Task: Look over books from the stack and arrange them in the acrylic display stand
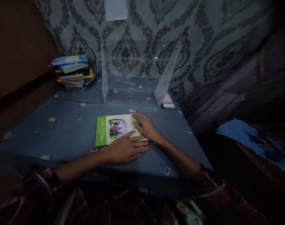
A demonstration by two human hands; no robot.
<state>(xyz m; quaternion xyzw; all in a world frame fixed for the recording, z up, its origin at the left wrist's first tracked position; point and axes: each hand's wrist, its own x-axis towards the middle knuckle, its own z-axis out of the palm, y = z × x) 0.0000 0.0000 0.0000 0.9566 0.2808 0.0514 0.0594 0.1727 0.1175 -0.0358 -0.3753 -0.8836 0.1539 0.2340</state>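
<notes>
A book [117, 126] with a cream cover, a green strip on its left and a coloured picture lies flat near the middle of the table. My left hand [127, 147] rests across its near edge, fingers stretched toward the right. On the book's right end lies my right hand [144, 125], palm down with its fingers extended. Both hands touch the book without gripping it, and together they cover its lower right part.
A clear acrylic rack [130, 82] stands behind the book against the patterned wall. To the back left is a stack of books [73, 73]. A small pale item [168, 101] sits by the rack's right side. A blue patterned cloth [69, 131] covers the table.
</notes>
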